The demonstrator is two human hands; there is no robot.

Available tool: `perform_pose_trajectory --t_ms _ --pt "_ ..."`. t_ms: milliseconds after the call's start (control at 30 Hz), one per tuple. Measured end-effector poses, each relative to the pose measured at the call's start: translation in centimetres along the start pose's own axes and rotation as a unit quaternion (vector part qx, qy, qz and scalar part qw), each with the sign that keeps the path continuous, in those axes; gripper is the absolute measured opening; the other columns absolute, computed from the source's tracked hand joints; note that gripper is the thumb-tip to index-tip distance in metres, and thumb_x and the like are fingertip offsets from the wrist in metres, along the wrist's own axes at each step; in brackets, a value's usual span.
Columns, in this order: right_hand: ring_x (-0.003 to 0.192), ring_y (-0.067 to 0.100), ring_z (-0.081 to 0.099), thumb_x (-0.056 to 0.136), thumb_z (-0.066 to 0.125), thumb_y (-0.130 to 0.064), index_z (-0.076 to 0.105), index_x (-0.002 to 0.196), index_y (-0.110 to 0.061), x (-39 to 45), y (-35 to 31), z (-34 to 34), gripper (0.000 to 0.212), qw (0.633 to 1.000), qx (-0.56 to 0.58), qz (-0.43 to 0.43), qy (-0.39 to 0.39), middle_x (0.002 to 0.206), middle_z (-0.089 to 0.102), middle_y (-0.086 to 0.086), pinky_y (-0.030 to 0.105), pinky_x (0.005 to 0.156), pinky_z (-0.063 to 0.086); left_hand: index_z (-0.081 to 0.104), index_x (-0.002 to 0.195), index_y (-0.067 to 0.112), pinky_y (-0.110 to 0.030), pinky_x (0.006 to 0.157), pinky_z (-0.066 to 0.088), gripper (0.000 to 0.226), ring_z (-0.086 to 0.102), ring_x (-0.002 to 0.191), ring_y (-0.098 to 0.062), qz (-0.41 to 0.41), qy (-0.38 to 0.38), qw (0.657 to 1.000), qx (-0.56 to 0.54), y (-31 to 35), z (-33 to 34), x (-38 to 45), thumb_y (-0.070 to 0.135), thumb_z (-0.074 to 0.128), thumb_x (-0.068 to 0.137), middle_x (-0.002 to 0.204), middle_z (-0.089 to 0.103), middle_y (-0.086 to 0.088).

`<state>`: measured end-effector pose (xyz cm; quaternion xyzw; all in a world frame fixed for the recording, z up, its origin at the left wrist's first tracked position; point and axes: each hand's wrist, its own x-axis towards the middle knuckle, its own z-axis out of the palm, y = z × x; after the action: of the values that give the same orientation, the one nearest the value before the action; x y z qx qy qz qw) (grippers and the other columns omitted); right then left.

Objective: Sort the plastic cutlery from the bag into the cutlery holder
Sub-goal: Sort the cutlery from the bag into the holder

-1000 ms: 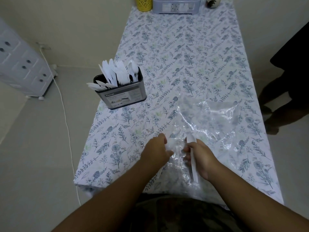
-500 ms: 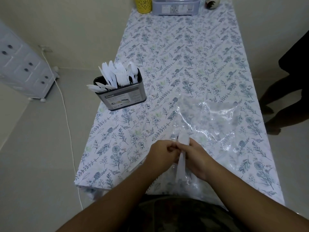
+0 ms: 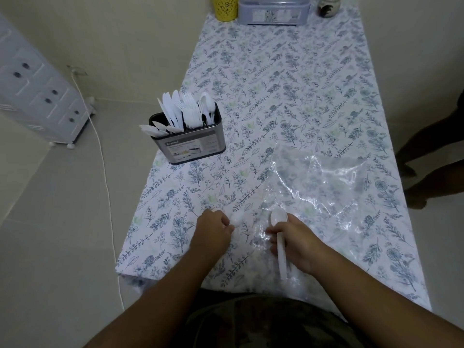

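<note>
Floral tablecloth (image 3: 288, 84) over a long table, head view. Left hand (image 3: 213, 233): fingers curled round a white plastic spoon (image 3: 237, 218), its bowl showing past the knuckles, low over the cloth just left of the bag. Right hand (image 3: 293, 243): fingers closed on the handle of a second white spoon (image 3: 280, 237), bowl pointing away from the person, handle running back toward the near table edge, over the near end of the clear plastic bag (image 3: 321, 182). Half a second ago the two hands were pressed together over one spoon at the bag's mouth; now they are apart, one spoon in each, the left hand shifted off to the left. The bag lies flat and crumpled on the right half of the cloth, as before; whether more cutlery is left inside cannot be told. Cutlery holder (image 3: 190, 144): dark metal box with a label, standing near the left table edge, well apart from both hands, unmoved; it holds white knives at left, forks in the middle, spoons at right, some knives leaning out over its left rim. Far end of table: yellow cup (image 3: 225, 7), grey lidded container (image 3: 273, 12), small dark jar (image 3: 328, 6). Floor at left: white drawer unit (image 3: 35, 96) and a white cable (image 3: 105, 172)
</note>
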<state>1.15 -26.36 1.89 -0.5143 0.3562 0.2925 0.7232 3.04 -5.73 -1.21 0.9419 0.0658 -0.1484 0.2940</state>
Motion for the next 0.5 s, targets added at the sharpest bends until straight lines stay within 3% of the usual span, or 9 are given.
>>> perform_pose_trajectory --t_ms 67,133,267,400,500 --pt "0.065 0.021 0.050 0.090 0.053 0.006 0.054 0.127 -0.016 0.0 0.0 0.1 0.043 1.000 0.011 -0.002 -0.005 0.096 0.057 0.019 0.036 0.058 0.048 0.056 0.076 0.025 -0.019 0.057 0.035 0.020 0.054 0.071 -0.009 0.004 -0.001 1.000 -0.019 0.5 0.0 -0.3 0.025 0.073 0.087 0.081 0.057 0.004" --pt "0.066 0.021 0.049 0.090 0.052 0.007 0.055 0.126 -0.016 -0.2 -0.1 0.2 0.042 1.000 0.022 -0.004 -0.005 0.095 0.058 0.019 0.037 0.060 0.047 0.057 0.078 0.023 -0.021 0.057 0.040 0.018 0.053 0.066 -0.007 0.022 0.012 0.998 -0.055 1.3 -0.4 -0.7 0.022 0.071 0.089 0.074 0.058 0.007" --pt "0.070 0.025 0.050 0.091 0.047 0.008 0.054 0.127 -0.011 -0.4 -0.2 0.7 0.041 0.998 0.056 -0.010 -0.019 0.097 0.056 0.020 0.040 0.064 0.046 0.070 0.093 0.022 -0.022 0.066 0.052 0.004 0.059 0.071 -0.002 0.100 0.039 0.993 -0.056 4.1 -1.2 -1.7 0.024 0.070 0.090 0.080 0.064 0.011" --pt "0.084 0.033 0.065 0.092 0.037 0.010 0.058 0.121 -0.002 -0.6 -0.3 1.5 0.038 0.996 0.067 -0.040 -0.036 0.102 0.068 0.024 0.044 0.077 0.053 0.077 0.100 0.017 -0.035 0.072 0.053 0.019 0.063 0.077 -0.015 0.184 0.010 0.983 -0.016 6.6 -0.2 -2.3 0.030 0.066 0.091 0.087 0.068 -0.003" --pt "0.101 0.039 0.069 0.089 0.045 0.000 0.064 0.118 0.007 -0.4 -0.3 1.7 0.035 0.995 0.069 -0.050 -0.045 0.107 0.072 0.025 0.050 0.093 0.054 0.077 0.101 0.017 -0.033 0.070 0.047 0.020 0.058 0.075 -0.017 0.220 0.010 0.975 -0.028 7.3 0.3 -2.8 0.026 0.061 0.095 0.081 0.066 -0.006"
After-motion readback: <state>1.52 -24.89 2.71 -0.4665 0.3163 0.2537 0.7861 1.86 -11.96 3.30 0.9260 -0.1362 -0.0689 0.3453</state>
